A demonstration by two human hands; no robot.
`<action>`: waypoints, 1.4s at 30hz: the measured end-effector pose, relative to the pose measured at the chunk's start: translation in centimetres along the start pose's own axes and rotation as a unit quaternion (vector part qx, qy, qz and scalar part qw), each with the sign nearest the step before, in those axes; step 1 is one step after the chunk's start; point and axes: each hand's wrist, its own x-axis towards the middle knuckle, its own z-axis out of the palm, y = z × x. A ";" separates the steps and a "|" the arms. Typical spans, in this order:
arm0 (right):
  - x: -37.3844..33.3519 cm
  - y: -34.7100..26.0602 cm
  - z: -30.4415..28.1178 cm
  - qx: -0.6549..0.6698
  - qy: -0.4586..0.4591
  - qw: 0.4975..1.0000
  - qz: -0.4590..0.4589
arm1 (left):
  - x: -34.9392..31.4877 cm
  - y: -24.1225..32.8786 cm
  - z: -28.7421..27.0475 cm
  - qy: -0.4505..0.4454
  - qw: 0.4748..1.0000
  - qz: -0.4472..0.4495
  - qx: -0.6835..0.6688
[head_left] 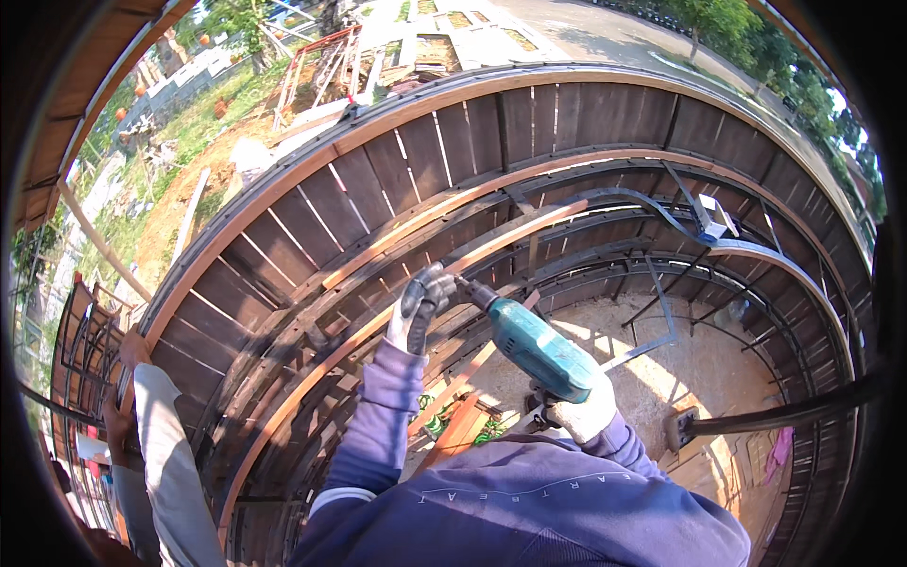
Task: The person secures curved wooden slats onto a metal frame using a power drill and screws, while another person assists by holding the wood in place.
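Note:
A teal power drill (539, 348) is held by my right hand (581, 408), in a white glove closed round its rear end and handle. Its dark chuck (480, 295) points up and left toward a curved wooden strip (515, 230). Beside the drill's tip is my left hand (422, 298), in a glove with dark grey on it. The fingers of that hand are curled near the strip, and what they hold, if anything, is hidden. The tip of the drill is too small to make out clearly against the wood.
Curved tiers of dark slats and rails (453, 142) wrap round me. A bent metal bar (652, 203) crosses them at right. Another person's grey sleeve (165, 444) and hand (135, 350) are at left. A dark post (775, 411) juts in from the right, above the floor (614, 326).

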 end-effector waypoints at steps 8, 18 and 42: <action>6.4 4.6 -11.3 -0.210 -0.263 0.937 -0.095 | -1.7 -12.1 9.7 0.155 0.913 -0.182 -0.330; 22.5 -5.1 -50.3 -0.629 0.366 0.686 -0.007 | -8.6 -13.5 6.3 0.372 0.875 -0.113 -0.289; 33.4 -0.2 -36.2 -0.584 0.251 0.763 -0.119 | -19.8 -15.8 9.3 0.503 0.823 -0.140 -0.224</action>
